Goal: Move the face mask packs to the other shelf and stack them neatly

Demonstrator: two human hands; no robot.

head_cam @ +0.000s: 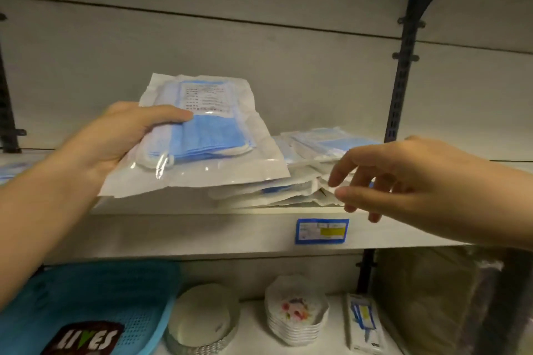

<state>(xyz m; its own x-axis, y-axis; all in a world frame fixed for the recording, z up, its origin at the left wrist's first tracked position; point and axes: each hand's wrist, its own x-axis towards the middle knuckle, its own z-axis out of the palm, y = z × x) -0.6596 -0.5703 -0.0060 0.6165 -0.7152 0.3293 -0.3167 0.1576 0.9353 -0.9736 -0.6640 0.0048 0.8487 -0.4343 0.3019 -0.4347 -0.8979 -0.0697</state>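
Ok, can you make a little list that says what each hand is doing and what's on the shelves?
left hand: holding one face mask pack, lifted above the shelf
right hand: open, fingers spread, reaching toward the pile
pile of mask packs: untidy, on the middle shelf
shelf label: blue, on the shelf's front edge
lower shelf: blue basket, stack of plates

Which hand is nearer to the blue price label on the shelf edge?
Right. The right hand hovers open just above and right of the blue price label, fingertips at the pile of mask packs. The left hand is far left, holding a mask pack.
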